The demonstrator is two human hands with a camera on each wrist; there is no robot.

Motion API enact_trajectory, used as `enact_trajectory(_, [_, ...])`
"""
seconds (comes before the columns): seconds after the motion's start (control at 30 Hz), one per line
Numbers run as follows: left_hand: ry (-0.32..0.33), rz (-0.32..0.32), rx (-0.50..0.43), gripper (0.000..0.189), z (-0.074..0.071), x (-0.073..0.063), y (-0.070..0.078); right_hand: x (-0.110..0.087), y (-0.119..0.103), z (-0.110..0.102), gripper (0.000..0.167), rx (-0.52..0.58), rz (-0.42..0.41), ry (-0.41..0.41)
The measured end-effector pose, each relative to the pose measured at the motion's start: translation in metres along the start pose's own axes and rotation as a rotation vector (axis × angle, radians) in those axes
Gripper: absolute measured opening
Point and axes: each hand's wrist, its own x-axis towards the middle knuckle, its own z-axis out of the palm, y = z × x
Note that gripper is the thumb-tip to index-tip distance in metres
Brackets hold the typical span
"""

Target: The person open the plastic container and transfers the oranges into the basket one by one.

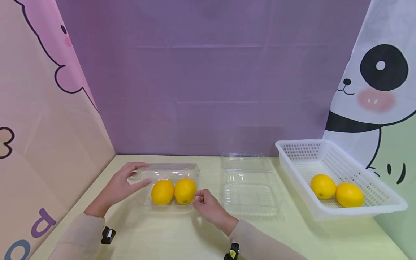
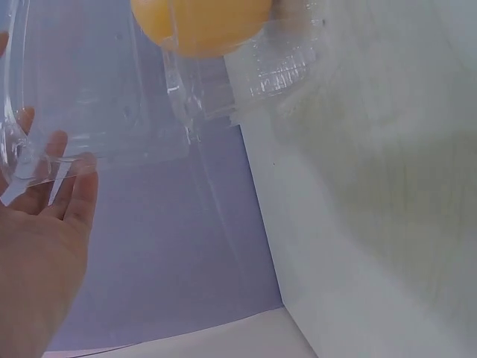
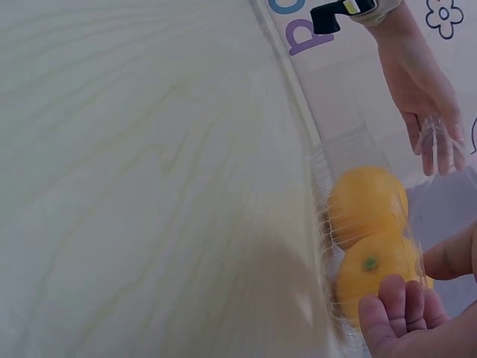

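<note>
A clear plastic clamshell box (image 1: 169,209) sits on the table with two oranges, a left one (image 1: 163,192) and a right one (image 1: 185,191), side by side in its base. Its lid (image 1: 175,169) stands raised at the back. My left hand (image 1: 123,182) holds the lid at its left end, fingers behind the plastic, as the left wrist view (image 2: 56,175) also shows. At the base's right end, my right hand (image 1: 209,206) pinches the edge beside the right orange, fingers curled and thumb opposite. In the right wrist view, the orange with a green stem mark (image 3: 373,268) lies close to those fingers.
Right of the box lies a second clear clamshell box (image 1: 248,196), its lid folded open toward the back. A white perforated basket (image 1: 386,206) stands at the right with two more oranges, a left one (image 1: 323,186) and a right one (image 1: 349,195). A purple backdrop (image 1: 208,90) closes the rear.
</note>
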Motion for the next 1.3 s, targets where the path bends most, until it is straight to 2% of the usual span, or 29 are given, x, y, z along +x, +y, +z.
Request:
enact_trajectory(0.3, [-0.009, -0.064, -0.032, 0.05, -0.005, 0.005, 0.006, 0.0, 0.001, -0.002, 0.032, -0.012, -0.001, -0.019])
enact_trajectory(0.7, [-0.019, -0.203, -0.09, 0.064, -0.013, 0.031, 0.009, 0.001, 0.003, -0.002, 0.032, -0.012, -0.011, -0.005])
enact_trajectory(1.1, [-0.03, -0.29, -0.196, 0.071, -0.015, 0.047, 0.006, 0.001, 0.004, -0.003, 0.031, 0.0, -0.018, -0.007])
enact_trajectory(1.3, [-0.02, -0.313, -0.247, 0.074, -0.014, 0.055, 0.005, 0.001, 0.003, -0.002, 0.031, -0.003, -0.017, -0.002])
